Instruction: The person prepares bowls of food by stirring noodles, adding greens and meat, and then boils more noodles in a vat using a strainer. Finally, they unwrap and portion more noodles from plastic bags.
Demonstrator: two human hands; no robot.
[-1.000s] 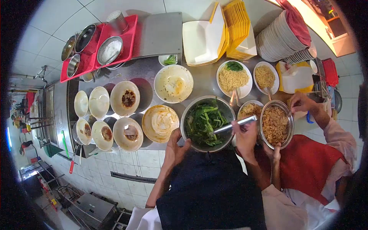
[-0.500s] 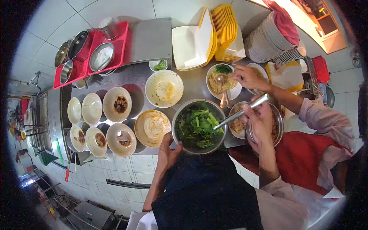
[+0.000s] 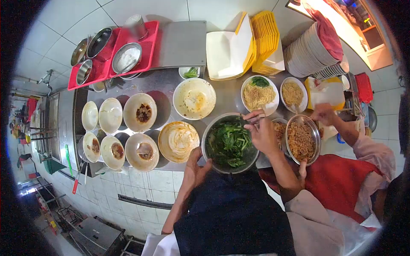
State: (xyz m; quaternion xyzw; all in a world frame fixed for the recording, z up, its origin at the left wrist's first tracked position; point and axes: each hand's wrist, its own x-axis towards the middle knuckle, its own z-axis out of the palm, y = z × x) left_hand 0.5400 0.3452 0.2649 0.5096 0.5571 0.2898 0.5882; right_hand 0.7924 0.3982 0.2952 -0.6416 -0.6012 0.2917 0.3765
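Observation:
A steel bowl (image 3: 206,155) of leafy greens (image 3: 229,143) sits at the counter's front edge, close to my body. My left hand (image 3: 197,168) grips its left side, thumb at the rim. Over the bowl's right side is my right hand (image 3: 264,133), fingers closed on metal tongs, now mostly hidden by the hand. To the left stands a bowl smeared with orange-brown sauce (image 3: 178,141); behind is a white bowl with green specks (image 3: 194,99).
Several bowls with dark sauce (image 3: 144,113) line the left. At right, a co-worker's hand (image 3: 303,170) supports a bowl of crumbly brown topping (image 3: 302,140); the other hand (image 3: 324,113) is above. Noodle bowls (image 3: 259,94), stacked yellow-and-white trays (image 3: 267,38) and piled plates (image 3: 309,47) stand behind.
My right hand has moved left over the greens, turning the tongs. The co-worker's right hand has gone from the noodles toward the topping bowl, now lifted into clearer view. The view has shifted slightly.

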